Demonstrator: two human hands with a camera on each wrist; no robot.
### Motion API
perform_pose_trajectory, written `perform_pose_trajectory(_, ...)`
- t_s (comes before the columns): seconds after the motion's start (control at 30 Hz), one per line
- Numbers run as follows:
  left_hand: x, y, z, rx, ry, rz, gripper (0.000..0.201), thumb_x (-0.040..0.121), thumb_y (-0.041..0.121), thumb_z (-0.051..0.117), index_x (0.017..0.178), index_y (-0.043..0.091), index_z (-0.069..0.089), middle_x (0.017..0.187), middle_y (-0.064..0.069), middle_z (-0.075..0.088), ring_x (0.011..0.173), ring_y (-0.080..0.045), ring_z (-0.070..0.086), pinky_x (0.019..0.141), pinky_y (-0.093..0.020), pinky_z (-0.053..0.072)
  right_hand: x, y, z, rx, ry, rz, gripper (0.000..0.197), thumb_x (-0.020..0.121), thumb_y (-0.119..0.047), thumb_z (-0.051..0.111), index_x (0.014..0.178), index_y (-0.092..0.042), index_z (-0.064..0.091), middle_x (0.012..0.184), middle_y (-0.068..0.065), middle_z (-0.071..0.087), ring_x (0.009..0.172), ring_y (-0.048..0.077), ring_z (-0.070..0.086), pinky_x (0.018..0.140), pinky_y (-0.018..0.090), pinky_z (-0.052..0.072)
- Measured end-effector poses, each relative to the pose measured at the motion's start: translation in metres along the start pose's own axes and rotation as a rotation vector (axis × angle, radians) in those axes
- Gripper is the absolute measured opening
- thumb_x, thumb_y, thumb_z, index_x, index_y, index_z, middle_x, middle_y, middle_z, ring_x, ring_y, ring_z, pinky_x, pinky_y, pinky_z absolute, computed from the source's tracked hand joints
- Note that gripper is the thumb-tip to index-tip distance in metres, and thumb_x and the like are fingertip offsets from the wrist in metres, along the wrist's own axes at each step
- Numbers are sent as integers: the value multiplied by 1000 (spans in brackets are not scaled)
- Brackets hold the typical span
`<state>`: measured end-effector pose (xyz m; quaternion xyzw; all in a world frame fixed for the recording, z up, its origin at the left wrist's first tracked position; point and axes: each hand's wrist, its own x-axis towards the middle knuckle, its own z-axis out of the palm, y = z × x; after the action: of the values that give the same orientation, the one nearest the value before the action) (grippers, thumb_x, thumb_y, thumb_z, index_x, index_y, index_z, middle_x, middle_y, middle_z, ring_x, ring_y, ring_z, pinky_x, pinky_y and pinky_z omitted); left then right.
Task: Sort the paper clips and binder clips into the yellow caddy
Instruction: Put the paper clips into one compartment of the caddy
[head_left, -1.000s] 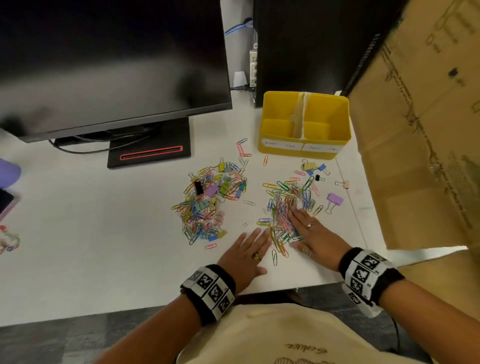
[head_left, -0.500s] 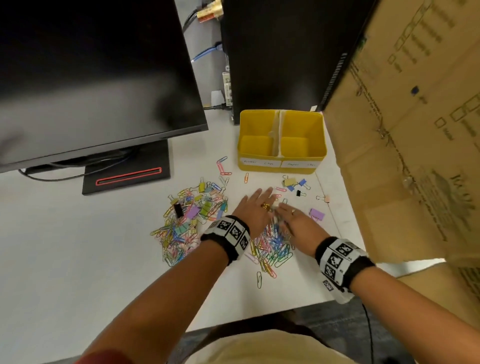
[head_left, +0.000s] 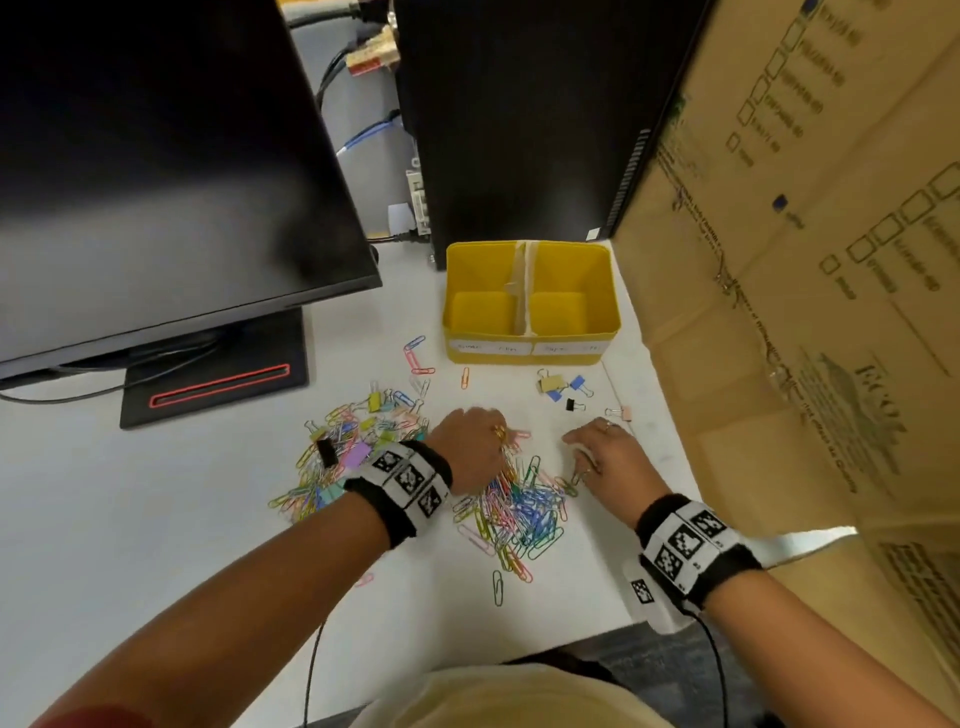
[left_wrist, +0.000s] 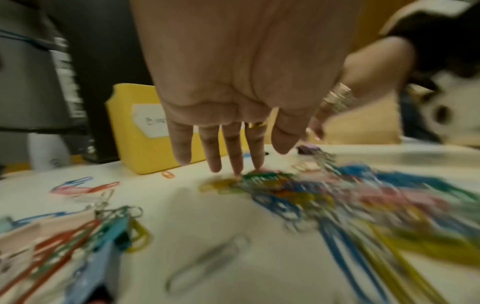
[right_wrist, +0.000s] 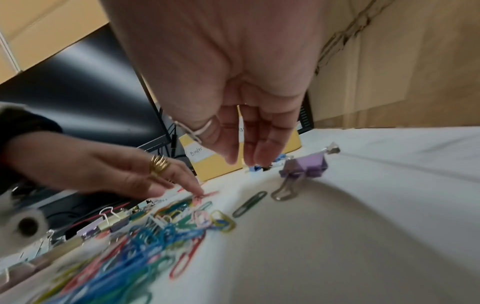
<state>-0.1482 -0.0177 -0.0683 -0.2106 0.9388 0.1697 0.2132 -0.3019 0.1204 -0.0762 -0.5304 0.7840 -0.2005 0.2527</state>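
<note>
On a white surface (head_left: 156, 545), near its front edge, two hands work over a loose heap of coloured paper clips (head_left: 519, 512). Left hand (head_left: 470, 449) has straight, spread fingers (left_wrist: 235, 156) pointing down, tips touching the heap's far side; it holds nothing. Right hand (head_left: 608, 452) hovers just right of the heap, fingers straight and together, also holding nothing. A purple binder clip (right_wrist: 306, 165) lies on the surface just beside its fingertips. Left of the heap sits a second, mixed pile (head_left: 353, 447) of paper clips and binder clips. A few binder clips (head_left: 561, 387) lie between the hands and the caddy (head_left: 530, 353), which stands toward the back edge, yellow, two compartments, both bare. A monitor (head_left: 156, 182) stands at back left; a cardboard box (head_left: 805, 312) along the right edge.
</note>
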Motion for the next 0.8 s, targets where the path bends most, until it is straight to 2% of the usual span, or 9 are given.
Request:
perform_pose_trajectory(0.17, 34, -37, -6, -24, -23, -286, 55, 99, 25, 27, 144, -5, 14, 155, -18, 16, 143, -29, 18, 119, -39, 22, -29, 0, 17, -76, -88, -38, 31, 76, 13, 47, 97, -1, 65, 92, 20, 65, 88, 36, 59, 76, 36, 49)
perform_pose_trajectory(0.33, 0, -14, 8, 153, -77, -128, 52, 101, 22, 22, 147, 1, 9, 159, -11, -1, 148, -27, 1, 121, -44, 10, -48, -6, 27, -226, -68, -174, 36, 63, 6, 70, 95, -11, 70, 88, 5, 74, 86, 27, 66, 71, 31, 58)
perform_pose_trajectory(0.4, -18, -5, 13, 104, -56, -88, 51, 102, 24, 26, 147, 3, 16, 159, -9, 5, 147, -26, 7, 121, -42, 15, -52, -9, 27, -166, -92, -138, 28, 81, -4, 60, 108, -12, 63, 102, 8, 69, 99, 28, 59, 82, 31, 51)
perform_pose_trajectory(0.47, -26, 1, 15, -58, 14, -92, 54, 98, 32, 40, 143, 6, 28, 155, -9, 21, 141, -26, 24, 115, -41, 30, -50, -13, 28, -88, -118, -41, 30, 89, -20, 54, 119, -13, 54, 114, 10, 58, 109, 26, 49, 90, 32, 43)
perform_pose_trajectory(0.53, -24, 5, 16, -207, 42, -96, 67, 87, 36, 60, 143, 14, 31, 144, -9, 31, 127, -28, 35, 104, -41, 41, -39, -20, 29, -28, -159, 44, 52, 80, -32, 66, 125, -14, 46, 121, 10, 48, 112, 25, 44, 94, 34, 42)
perform_pose_trajectory(0.6, -18, 7, 16, -197, 2, -115, 74, 78, 34, 71, 140, 16, 35, 135, -9, 32, 119, -29, 38, 102, -41, 43, -23, -27, 33, -59, -225, 106, 70, 70, -37, 74, 127, -14, 42, 122, 10, 42, 112, 26, 40, 94, 37, 42)
perform_pose_trajectory(0.63, -14, 8, 16, -191, -21, -125, 68, 77, 30, 73, 135, 15, 41, 133, -10, 33, 117, -29, 40, 102, -41, 43, -16, -30, 34, -79, -255, 124, 67, 69, -34, 75, 123, -13, 43, 118, 10, 42, 108, 25, 40, 90, 36, 42)
perform_pose_trajectory(0.73, -10, 6, 16, -296, -16, -142, 39, 81, 12, 68, 117, 10, 54, 123, -14, 42, 109, -32, 52, 98, -39, 45, -5, -30, 39, -52, -289, 141, 27, 78, -8, 66, 100, -9, 50, 98, 9, 43, 90, 24, 45, 73, 30, 39)
perform_pose_trajectory(0.8, -10, 2, 16, -340, 15, -166, 26, 85, 4, 61, 111, 4, 57, 120, -17, 48, 109, -31, 55, 95, -31, 43, -4, -27, 37, 36, -281, 129, 23, 76, 9, 50, 83, -13, 50, 90, 11, 46, 82, 25, 49, 65, 24, 42)
